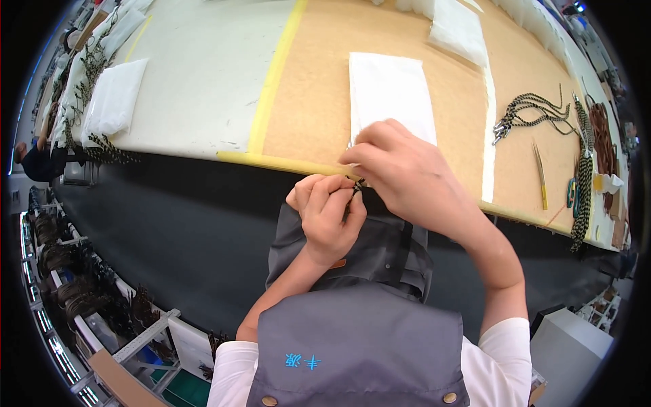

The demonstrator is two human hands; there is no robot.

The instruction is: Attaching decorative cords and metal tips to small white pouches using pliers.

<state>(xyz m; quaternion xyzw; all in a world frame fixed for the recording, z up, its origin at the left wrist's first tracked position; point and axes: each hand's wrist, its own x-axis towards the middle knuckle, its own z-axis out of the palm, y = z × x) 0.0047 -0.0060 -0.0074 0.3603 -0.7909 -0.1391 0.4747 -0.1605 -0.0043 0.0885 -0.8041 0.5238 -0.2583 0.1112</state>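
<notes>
Left hand [330,211]: fingers pinch a patterned cord [358,184] beside the near edge of the tabletop [308,102], best held firm; right hand [419,175]: fingers curled, grip unclear.

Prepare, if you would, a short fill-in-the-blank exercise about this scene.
1. The left hand pinches a cord, and in the picture the ____ hand is just above it.
2. The tape along the near edge of the table is ____.
3. The sleeves beside the apron are ____.

Missing words: right; yellow; white.
</notes>
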